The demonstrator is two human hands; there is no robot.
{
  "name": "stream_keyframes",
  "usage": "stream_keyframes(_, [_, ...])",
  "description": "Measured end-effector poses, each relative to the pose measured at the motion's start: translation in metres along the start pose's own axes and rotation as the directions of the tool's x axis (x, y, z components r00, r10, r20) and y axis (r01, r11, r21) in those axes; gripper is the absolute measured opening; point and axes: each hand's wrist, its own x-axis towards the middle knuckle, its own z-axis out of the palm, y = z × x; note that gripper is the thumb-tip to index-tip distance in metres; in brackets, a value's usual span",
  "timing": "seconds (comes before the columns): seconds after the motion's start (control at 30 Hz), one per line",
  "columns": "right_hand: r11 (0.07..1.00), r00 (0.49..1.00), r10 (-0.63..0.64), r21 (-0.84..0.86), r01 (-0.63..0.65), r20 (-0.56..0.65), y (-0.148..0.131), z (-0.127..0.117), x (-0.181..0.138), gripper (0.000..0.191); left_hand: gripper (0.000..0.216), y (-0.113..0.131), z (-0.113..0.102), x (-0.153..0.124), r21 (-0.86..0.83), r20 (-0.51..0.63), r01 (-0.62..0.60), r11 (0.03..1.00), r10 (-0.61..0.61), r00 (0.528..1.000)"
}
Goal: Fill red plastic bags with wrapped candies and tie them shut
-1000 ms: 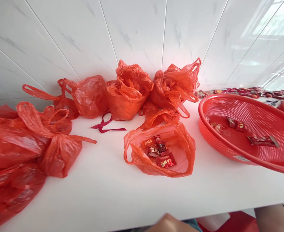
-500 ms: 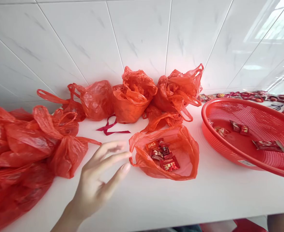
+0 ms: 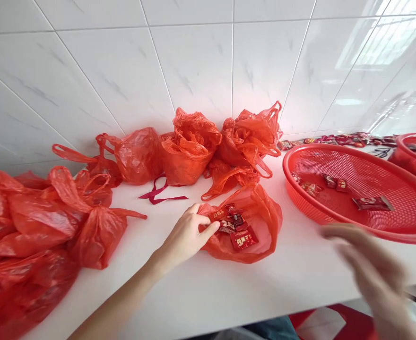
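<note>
An opened red plastic bag (image 3: pixel 264 222) lies on the white table with several wrapped candies (image 3: pixel 243 239) inside. My left hand (image 3: pixel 188 233) is closed on the bag's left rim, its thumb reaching over the edge near the candies. To the right, my right hand (image 3: pixel 371 264) is smeared by motion between the bag and the front of a red plastic basket (image 3: pixel 321 215); whether it holds anything does not show. In that basket are a few wrapped pieces, among them a longer dark red packet (image 3: pixel 373 203).
Tied red bags (image 3: pixel 48 212) are heaped at the left. More filled red bags (image 3: pixel 190 151) stand along the tiled wall, with a dark red ribbon (image 3: pixel 161 191) before them. Behind the basket lie a row of candies (image 3: pixel 346 140) and a second red basket (image 3: pixel 411 163).
My left hand has moved right and closed on the bag's rim. My right hand has come into view at the right. The view has shifted slightly, showing more of the second basket.
</note>
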Motion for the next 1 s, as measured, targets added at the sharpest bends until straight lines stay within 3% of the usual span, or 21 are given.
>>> stream_keyframes(0.03, [0.989,0.952,-0.145,0.022,0.144,0.270,-0.008,0.021,0.013,0.030,0.043,0.000,0.002,-0.003,0.019,0.033,0.019,1.000,-0.020,0.999])
stream_keyframes(0.07, [0.965,0.855,-0.237,0.012,0.261,0.462,-0.016,0.042,0.024,0.033,0.036,0.000,0.003,-0.006,0.044,0.060,0.042,0.998,-0.045,0.997])
stream_keyframes(0.1, [0.934,0.782,-0.280,-0.030,0.355,0.557,-0.021,0.061,0.034,0.034,0.025,-0.002,0.003,-0.011,0.071,0.077,0.065,0.995,-0.070,0.995])
stream_keyframes(0.13, [0.906,0.743,-0.273,-0.096,0.412,0.611,-0.025,0.077,0.043,0.038,0.019,-0.004,0.001,-0.015,0.095,0.085,0.086,0.992,-0.094,0.992])
stream_keyframes(0.2, [0.880,0.719,-0.176,-0.220,0.421,0.673,-0.030,0.098,0.054,0.050,0.045,-0.009,-0.005,-0.023,0.122,0.079,0.124,0.985,-0.134,0.988])
stream_keyframes(0.27, [0.878,0.734,-0.097,-0.289,0.381,0.673,-0.031,0.106,0.060,0.057,0.056,-0.013,-0.015,-0.027,0.131,0.049,0.132,0.983,-0.140,0.989])
stream_keyframes(0.37, [0.863,0.762,-0.033,-0.366,0.348,0.646,-0.035,0.104,0.071,0.056,0.045,-0.015,-0.037,-0.022,0.138,-0.042,0.088,0.986,-0.083,0.996])
stream_keyframes(0.47, [0.844,0.732,0.029,-0.408,0.347,0.680,-0.043,0.097,0.087,0.057,0.033,-0.007,-0.058,-0.010,0.137,-0.132,0.055,0.989,-0.037,0.991])
stream_keyframes(0.53, [0.886,0.737,-0.014,-0.334,0.322,0.676,-0.050,0.091,0.099,0.054,0.029,0.002,-0.070,-0.004,0.112,-0.181,0.038,0.993,-0.017,0.983])
stream_keyframes(0.63, [0.935,0.824,-0.136,-0.204,0.290,0.550,-0.059,0.082,0.110,0.037,0.025,0.013,-0.083,0.001,0.029,-0.297,-0.009,1.000,0.017,0.955])
stream_keyframes(0.7, [0.908,0.845,-0.126,-0.283,0.310,0.520,-0.062,0.082,0.111,0.033,0.023,0.018,-0.086,0.003,-0.049,-0.341,-0.050,0.998,0.031,0.940])
stream_keyframes(0.8, [0.814,0.767,0.017,-0.455,0.362,0.641,-0.061,0.093,0.102,0.036,0.025,0.022,-0.081,0.008,-0.198,-0.239,-0.054,0.979,0.006,0.971])
stream_keyframes(0.87, [0.816,0.704,0.088,-0.457,0.354,0.705,-0.056,0.104,0.096,0.028,0.025,0.024,-0.075,0.012,-0.299,-0.148,-0.036,0.954,-0.009,0.989])
stream_keyframes(0.97, [0.865,0.680,0.079,-0.389,0.316,0.729,-0.049,0.114,0.094,0.008,0.022,0.025,-0.069,0.015,-0.427,-0.108,-0.046,0.903,0.000,0.994])
stream_keyframes(1.0, [0.872,0.681,0.064,-0.373,0.317,0.729,-0.048,0.113,0.097,0.011,0.020,0.026,-0.069,0.016,-0.470,-0.112,-0.054,0.881,0.001,0.994])
